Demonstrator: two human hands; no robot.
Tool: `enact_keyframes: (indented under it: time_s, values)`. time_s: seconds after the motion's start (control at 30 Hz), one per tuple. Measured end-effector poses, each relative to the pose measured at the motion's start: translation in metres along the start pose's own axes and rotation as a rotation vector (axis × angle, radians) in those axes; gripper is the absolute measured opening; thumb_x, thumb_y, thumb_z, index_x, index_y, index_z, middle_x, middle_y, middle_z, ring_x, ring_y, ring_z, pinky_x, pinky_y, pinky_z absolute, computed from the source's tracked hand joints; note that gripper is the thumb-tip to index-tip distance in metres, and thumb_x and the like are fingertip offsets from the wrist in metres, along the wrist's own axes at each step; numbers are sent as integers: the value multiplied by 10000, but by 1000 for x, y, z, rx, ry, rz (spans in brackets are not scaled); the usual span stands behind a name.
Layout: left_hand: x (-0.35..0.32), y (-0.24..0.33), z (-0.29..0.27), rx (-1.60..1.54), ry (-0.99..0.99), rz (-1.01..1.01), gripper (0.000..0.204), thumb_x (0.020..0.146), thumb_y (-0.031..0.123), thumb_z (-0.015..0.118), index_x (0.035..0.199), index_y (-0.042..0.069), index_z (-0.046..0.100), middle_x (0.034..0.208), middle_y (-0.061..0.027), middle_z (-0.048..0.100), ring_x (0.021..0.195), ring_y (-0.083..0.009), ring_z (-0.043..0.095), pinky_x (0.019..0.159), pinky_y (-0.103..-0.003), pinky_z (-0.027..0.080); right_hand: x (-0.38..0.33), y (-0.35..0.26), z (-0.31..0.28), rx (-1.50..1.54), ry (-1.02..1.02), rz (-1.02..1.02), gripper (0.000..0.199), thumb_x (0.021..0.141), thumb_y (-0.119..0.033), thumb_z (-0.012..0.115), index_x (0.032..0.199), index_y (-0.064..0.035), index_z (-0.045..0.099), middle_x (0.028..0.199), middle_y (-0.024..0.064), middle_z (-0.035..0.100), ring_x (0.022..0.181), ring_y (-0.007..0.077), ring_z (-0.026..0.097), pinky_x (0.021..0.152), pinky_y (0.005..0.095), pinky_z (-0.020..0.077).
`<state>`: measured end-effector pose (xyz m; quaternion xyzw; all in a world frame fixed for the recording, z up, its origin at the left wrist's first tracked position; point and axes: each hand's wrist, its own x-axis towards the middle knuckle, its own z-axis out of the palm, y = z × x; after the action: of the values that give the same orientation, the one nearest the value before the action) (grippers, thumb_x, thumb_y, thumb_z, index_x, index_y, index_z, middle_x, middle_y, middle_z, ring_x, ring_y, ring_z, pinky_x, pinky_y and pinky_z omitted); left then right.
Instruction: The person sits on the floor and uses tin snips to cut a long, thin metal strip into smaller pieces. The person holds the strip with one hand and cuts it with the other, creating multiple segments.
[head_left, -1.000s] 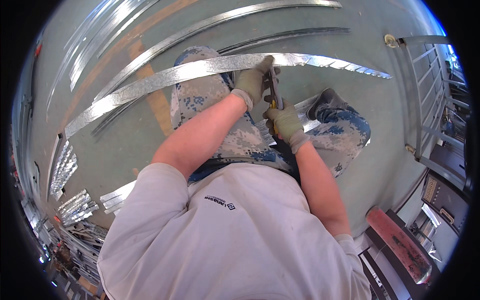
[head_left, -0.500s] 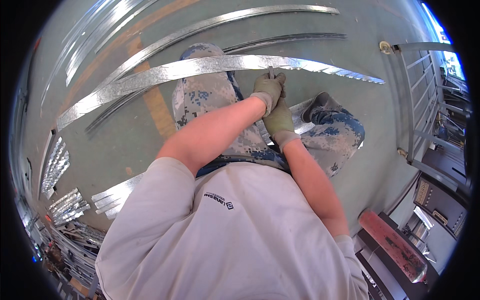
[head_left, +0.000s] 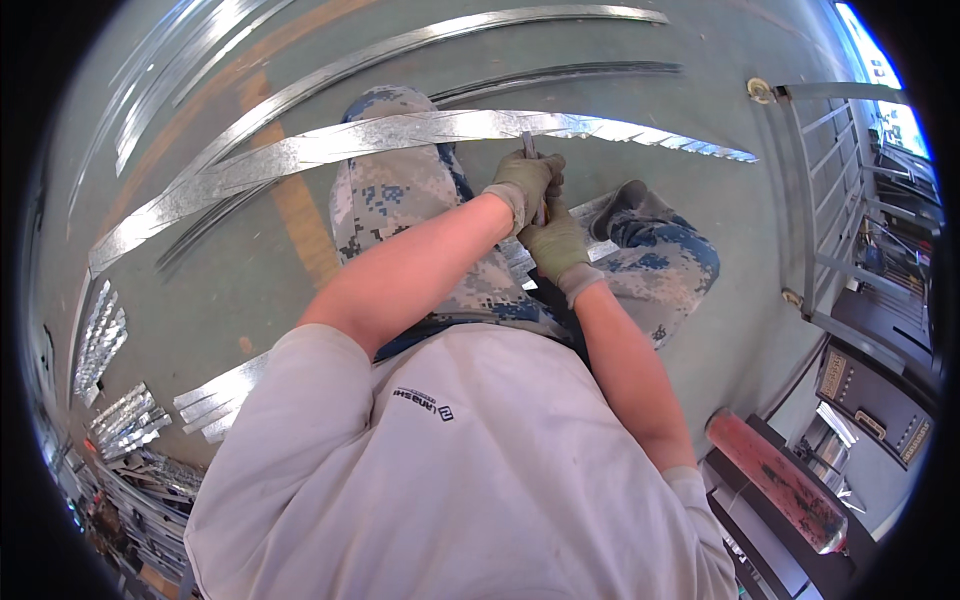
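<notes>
A long shiny sheet-metal strip [head_left: 400, 132] lies across my raised left knee, with slanted cuts along it and a toothed, bent edge towards the right end. My left hand [head_left: 526, 184], in a greenish work glove, is closed round a slim hand tool [head_left: 529, 146] whose grey metal tip reaches the strip's near edge. Just below and to the right, my gloved right hand [head_left: 556, 246] is closed at the tool's lower end, where a bit of handle shows between the hands. The fingers hide most of the tool, so its exact kind is unclear.
More long metal strips [head_left: 450, 35] lie on the green floor beyond. Cut metal pieces [head_left: 128, 415] are piled at the left. To the right stand a metal rack on casters [head_left: 808, 190] and a worn red cylinder [head_left: 775, 480]. My right foot [head_left: 618, 205] rests near the hands.
The whole view has shifted slightly. More of the tool's tip now shows above my left hand, and my right hand has drawn a little lower, baring some handle between them.
</notes>
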<state>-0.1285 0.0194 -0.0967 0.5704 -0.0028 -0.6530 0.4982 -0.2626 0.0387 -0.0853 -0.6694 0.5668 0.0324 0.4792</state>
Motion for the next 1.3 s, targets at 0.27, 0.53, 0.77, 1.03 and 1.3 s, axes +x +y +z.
enact_keyframes:
  time_s: [0.27,0.53,0.77,1.03,1.3]
  values:
    - [-20,9,4,-2,-87,-51,325,1055,299,819,1182,27,694,888,-84,734,823,-224,738,734,-367,600,3,12,16,-165,203,-47,908,992,-403,713,1726,-45,317,1420,294,722,1278,491,706,1074,525,568]
    - [-13,-6,4,-296,-211,0,277,1086,250,780,1133,-7,686,822,-60,671,827,-241,744,753,-374,627,-24,-27,-2,-278,263,83,889,976,-382,704,1704,-17,346,1478,306,678,1333,481,680,1112,533,550]
    - [-7,-8,0,-322,-211,-9,261,1097,237,774,1122,-5,679,822,-62,657,790,-244,718,768,-387,632,-45,-14,-19,-88,107,72,970,811,-395,830,1619,-29,439,1417,331,698,1345,458,686,1135,501,544]
    - [-29,5,4,-80,-164,-64,285,1072,259,809,1121,8,683,906,-84,705,789,-244,719,775,-393,631,-33,16,-3,-53,145,53,800,800,-369,815,1480,-32,562,1207,325,771,1169,497,746,1045,519,581]
    - [-31,2,19,-228,-84,-44,315,1062,264,827,1153,8,670,940,-91,688,785,-218,679,745,-395,601,-45,-14,-13,-277,166,131,798,841,-337,825,1489,20,526,1221,311,764,1157,497,743,987,554,586]
